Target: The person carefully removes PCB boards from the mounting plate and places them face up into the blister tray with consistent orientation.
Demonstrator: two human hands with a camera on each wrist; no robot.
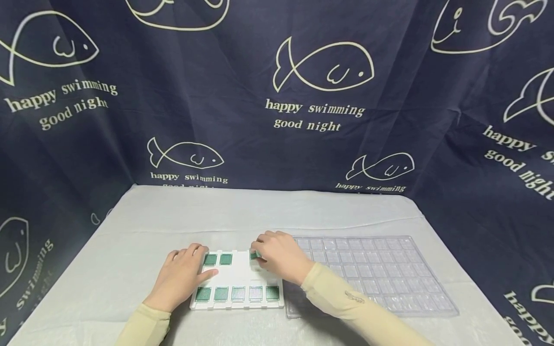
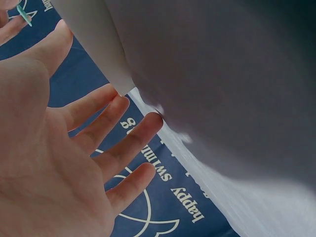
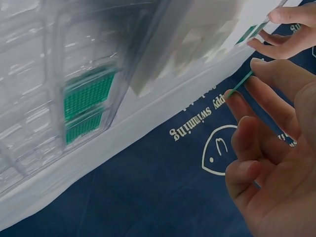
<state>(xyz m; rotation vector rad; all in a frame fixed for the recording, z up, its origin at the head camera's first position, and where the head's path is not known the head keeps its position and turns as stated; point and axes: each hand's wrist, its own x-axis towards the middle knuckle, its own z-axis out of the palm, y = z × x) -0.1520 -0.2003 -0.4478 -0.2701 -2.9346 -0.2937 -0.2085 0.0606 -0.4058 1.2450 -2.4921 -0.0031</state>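
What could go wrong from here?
The right hand pinches the green perfboard between its thumb tip and fingertip, so it could slip and drop. In the head view, the right sleeve crosses the clear compartment tray; if low enough, it might nudge it.

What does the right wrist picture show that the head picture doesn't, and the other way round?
Only the right wrist view shows green patches inside the clear tray, near its edge; from the head, the right hand seems to cover that corner.

Only the head view shows the near row of five green boards in the white tray and the pale sleeves.

Both show parts of the two trays, the right hand pinching a green board, the left hand at the white tray, and the fish-print cloth.
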